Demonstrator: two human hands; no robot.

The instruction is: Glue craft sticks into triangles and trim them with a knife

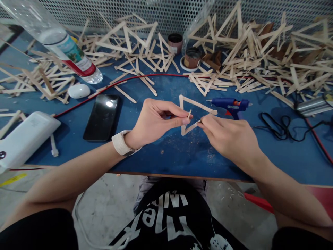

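Note:
Between thumb and index finger, my left hand (161,118) pinches a small wooden craft stick (189,113), seen nearly end-on. My right hand (226,133) is closed just to its right, fingertips pressed together; what they pinch is hidden. Below and behind both hands is an open shape of joined craft sticks (199,103), with one upright side and two sides running right. Its lower side ends at my right fingertips, and I cannot tell whether they grip it. A blue glue gun (230,103) lies just beyond my right hand.
Heaped craft sticks (249,52) line the back by a perforated metal panel (166,17). Leftward are a water bottle (75,57), a black phone (102,117), a white case (79,91) and a white power bank (31,139). A red cable (125,79) crosses the blue table (161,156); a black cord (283,128) lies right.

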